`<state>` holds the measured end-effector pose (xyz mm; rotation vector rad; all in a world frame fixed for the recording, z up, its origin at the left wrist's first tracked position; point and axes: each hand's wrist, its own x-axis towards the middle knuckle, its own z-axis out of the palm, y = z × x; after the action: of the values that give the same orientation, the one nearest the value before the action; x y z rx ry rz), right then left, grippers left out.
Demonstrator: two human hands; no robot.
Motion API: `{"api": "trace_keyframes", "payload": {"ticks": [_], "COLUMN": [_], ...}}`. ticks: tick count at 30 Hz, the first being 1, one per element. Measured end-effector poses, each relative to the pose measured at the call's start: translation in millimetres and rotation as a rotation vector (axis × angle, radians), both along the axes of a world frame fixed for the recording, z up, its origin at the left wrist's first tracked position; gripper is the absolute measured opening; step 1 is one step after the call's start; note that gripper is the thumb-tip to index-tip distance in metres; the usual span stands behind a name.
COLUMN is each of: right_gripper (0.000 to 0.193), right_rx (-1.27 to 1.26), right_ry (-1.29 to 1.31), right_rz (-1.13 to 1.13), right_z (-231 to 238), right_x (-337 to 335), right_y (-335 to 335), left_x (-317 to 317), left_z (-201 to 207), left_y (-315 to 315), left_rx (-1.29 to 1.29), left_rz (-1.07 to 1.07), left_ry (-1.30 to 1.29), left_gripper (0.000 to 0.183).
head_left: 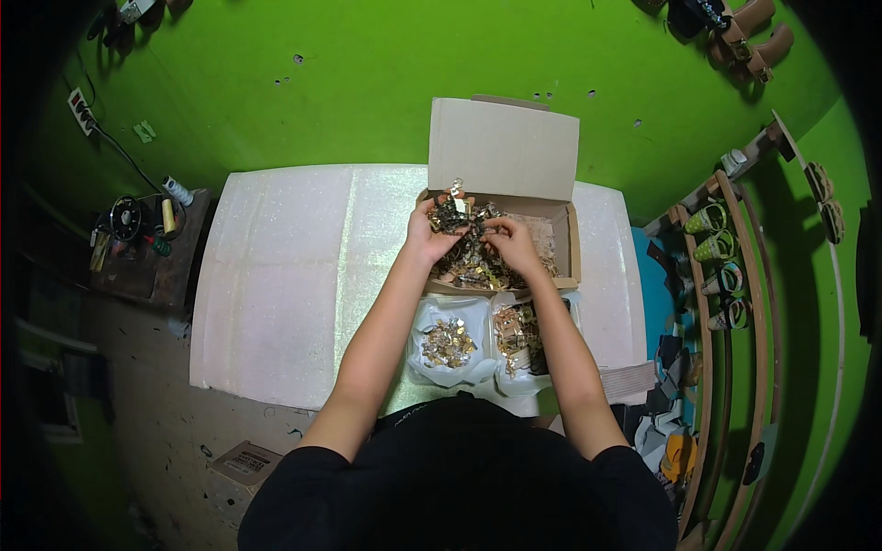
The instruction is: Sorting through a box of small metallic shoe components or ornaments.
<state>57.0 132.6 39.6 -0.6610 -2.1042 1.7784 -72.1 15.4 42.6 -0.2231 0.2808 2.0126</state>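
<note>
An open cardboard box (570,248) stands on the table with its lid (503,147) raised at the back. Inside it lies a heap of small shiny pieces (482,271), dark, silver and gold, too small to name surely. Over the box's left part, my left hand (432,239) is closed around a tangled clump of such pieces (452,213). My right hand (514,246) is beside it above the heap, fingers bent together at the clump's right side; what they pinch is too small to make out.
Nearer me sit two plastic-lined containers, the left one (418,363) and right one (503,381), both with shiny pieces. They share a pale table (276,275) against a green wall (367,83). Sandals (717,248) hang on a wooden rack at right; a small side table (152,266) holds spools.
</note>
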Motion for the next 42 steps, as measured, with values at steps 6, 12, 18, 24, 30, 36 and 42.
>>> {"api": "trace_keyframes", "payload": {"ticks": [6, 12, 18, 24, 30, 36, 42], "right_gripper": [0.018, 0.017, 0.014, 0.013, 0.011, 0.012, 0.012], "right_rx": [0.108, 0.160, 0.239, 0.483, 0.442, 0.163, 0.068], "right_ry": [0.026, 0.079, 0.053, 0.088, 0.202, 0.261, 0.336], "right_rz": [0.048, 0.165, 0.187, 0.144, 0.131, 0.024, 0.015], "right_z": [65.4, 96.5, 101.6, 106.0, 125.3, 137.1, 143.9], "right_x": [9.2, 0.2, -1.7, 3.3, 10.9, 15.9, 28.3], "right_y": [8.6, -14.1, -26.2, -22.3, -20.2, -17.3, -15.0], "left_x": [16.2, 43.6, 55.7, 56.0, 43.8, 37.3, 42.4], "left_z": [-2.6, -16.5, -22.3, -26.4, -37.7, -49.8, -45.5], "left_y": [-1.9, 0.9, 0.5, -0.6, 0.2, 2.6, 0.1], "left_rx": [-0.083, -0.209, -0.283, -0.231, -0.145, -0.157, -0.163], "left_rz": [-0.003, -0.076, -0.149, -0.098, -0.049, -0.033, -0.007], "left_ry": [0.067, -0.016, 0.008, -0.090, -0.128, -0.141, -0.159], "left_gripper": [0.034, 0.030, 0.026, 0.024, 0.024, 0.021, 0.021]}}
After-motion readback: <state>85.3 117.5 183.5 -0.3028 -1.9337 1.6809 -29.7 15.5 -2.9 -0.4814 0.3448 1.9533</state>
